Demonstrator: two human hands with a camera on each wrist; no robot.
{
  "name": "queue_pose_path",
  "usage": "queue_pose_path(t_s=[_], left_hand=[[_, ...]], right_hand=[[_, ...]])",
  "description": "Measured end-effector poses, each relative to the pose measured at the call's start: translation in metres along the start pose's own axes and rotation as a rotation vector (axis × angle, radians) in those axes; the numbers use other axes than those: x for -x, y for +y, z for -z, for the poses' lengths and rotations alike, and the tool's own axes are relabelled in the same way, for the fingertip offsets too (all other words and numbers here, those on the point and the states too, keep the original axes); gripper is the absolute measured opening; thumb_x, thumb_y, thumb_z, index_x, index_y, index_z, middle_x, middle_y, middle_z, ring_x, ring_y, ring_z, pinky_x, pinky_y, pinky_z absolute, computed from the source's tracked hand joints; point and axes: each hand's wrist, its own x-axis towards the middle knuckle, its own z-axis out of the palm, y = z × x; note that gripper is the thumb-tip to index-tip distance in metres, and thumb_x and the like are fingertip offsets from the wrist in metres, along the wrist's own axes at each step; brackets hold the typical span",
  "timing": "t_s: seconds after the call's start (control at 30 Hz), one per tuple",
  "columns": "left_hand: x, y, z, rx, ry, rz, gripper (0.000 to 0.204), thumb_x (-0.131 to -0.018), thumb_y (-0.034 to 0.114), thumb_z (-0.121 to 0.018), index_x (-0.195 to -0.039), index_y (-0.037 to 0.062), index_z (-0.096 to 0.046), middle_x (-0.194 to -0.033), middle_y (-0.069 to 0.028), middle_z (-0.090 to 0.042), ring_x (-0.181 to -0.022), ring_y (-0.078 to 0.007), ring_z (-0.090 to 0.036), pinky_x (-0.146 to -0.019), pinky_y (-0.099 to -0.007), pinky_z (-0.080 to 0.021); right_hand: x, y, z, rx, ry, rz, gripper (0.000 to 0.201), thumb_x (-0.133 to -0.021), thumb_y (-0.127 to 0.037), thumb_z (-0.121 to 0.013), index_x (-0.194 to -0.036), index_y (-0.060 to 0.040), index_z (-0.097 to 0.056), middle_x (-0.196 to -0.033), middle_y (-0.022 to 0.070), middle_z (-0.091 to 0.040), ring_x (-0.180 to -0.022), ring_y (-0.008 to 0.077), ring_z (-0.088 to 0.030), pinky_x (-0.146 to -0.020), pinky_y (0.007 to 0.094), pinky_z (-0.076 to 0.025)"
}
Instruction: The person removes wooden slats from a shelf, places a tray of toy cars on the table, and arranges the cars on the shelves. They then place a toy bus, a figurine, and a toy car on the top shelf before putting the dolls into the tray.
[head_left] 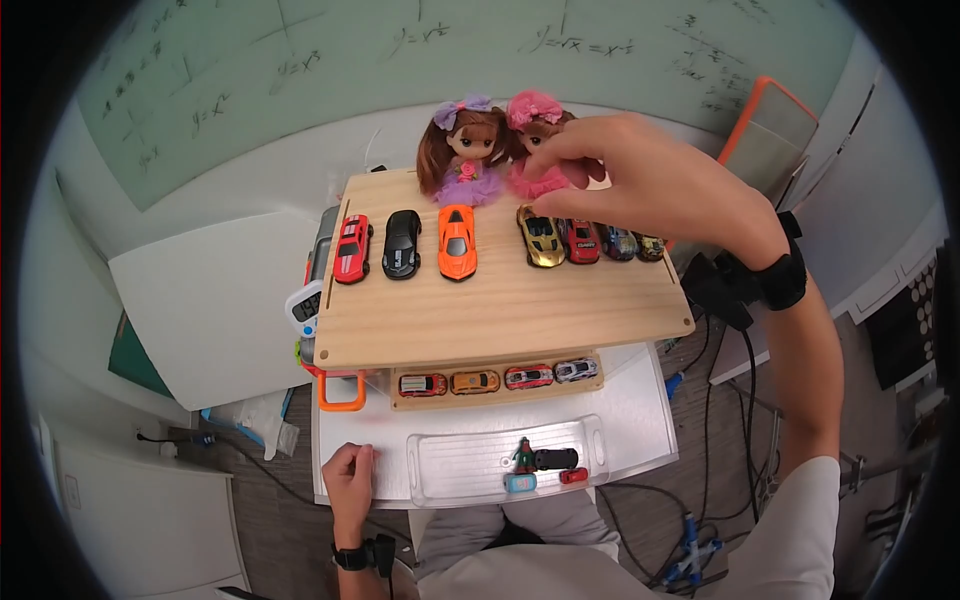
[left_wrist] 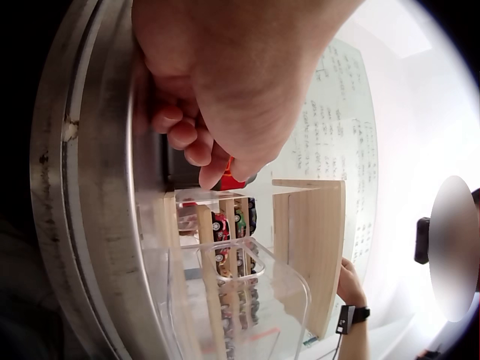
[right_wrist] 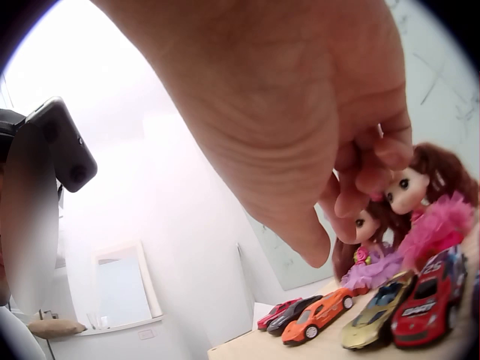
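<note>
My right hand (head_left: 650,175) is over the back right of the wooden board (head_left: 500,320), thumb and fingers bent and apart, with nothing between them. Below the thumb stands a gold toy car (head_left: 541,238), beside a red toy car (right_wrist: 427,304) with lettering. The doll in pink (head_left: 537,182) is partly covered by the fingers; the doll in purple (head_left: 466,185) sits next to it. Further left stand orange (head_left: 457,243), black (head_left: 402,244) and red striped (head_left: 352,248) toy cars. My left hand (head_left: 350,478) rests loosely curled at the white table's front left, holding nothing.
A lower wooden shelf (head_left: 490,403) bears several small cars. On the white table (head_left: 385,440), a clear plastic tray (head_left: 450,470) holds a small figure and toy cars. A white timer (head_left: 303,308) and an orange handle (head_left: 342,405) are at the left. Cables (head_left: 740,400) hang at right.
</note>
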Motion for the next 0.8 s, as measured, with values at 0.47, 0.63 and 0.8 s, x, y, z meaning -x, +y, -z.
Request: queue_pose_path(t_s=[0.47, 0.63, 0.8], left_hand=[[0.0, 0.004, -0.002, -0.017, 0.004, -0.023, 0.024, -0.102, 0.012, -0.065, -0.083, -0.0028, -0.069, -0.069, 0.0033, -0.056, -0.065, -0.0039, -0.043, -0.058, -0.0241, -0.036], [0.001, 0.006, -0.004, -0.012, 0.021, -0.055, 0.026, -0.102, 0.013, -0.065, -0.082, -0.0032, -0.068, -0.068, 0.003, -0.055, -0.063, -0.0044, -0.043, -0.058, -0.0245, -0.035], [0.001, 0.005, -0.004, -0.016, 0.019, -0.043, 0.026, -0.102, 0.012, -0.065, -0.081, -0.0032, -0.067, -0.068, 0.0028, -0.055, -0.062, -0.0047, -0.043, -0.057, -0.0247, -0.034]], right_hand=[[0.04, 0.017, -0.006, 0.049, -0.062, -0.168, 0.065, -0.08, -0.046, -0.085, -0.123, 0.0005, -0.071, -0.087, 0.0106, -0.058, -0.086, 0.026, -0.058, -0.078, 0.039, -0.049], [0.038, 0.021, -0.011, 0.042, -0.079, -0.154, 0.065, -0.079, -0.044, -0.084, -0.124, 0.0018, -0.07, -0.092, 0.0135, -0.063, -0.092, 0.0286, -0.061, -0.083, 0.0396, -0.051], [0.038, 0.018, -0.011, 0.046, -0.098, -0.184, 0.065, -0.08, -0.043, -0.082, -0.125, 0.0019, -0.069, -0.096, 0.0141, -0.064, -0.095, 0.0287, -0.062, -0.086, 0.0392, -0.052]])
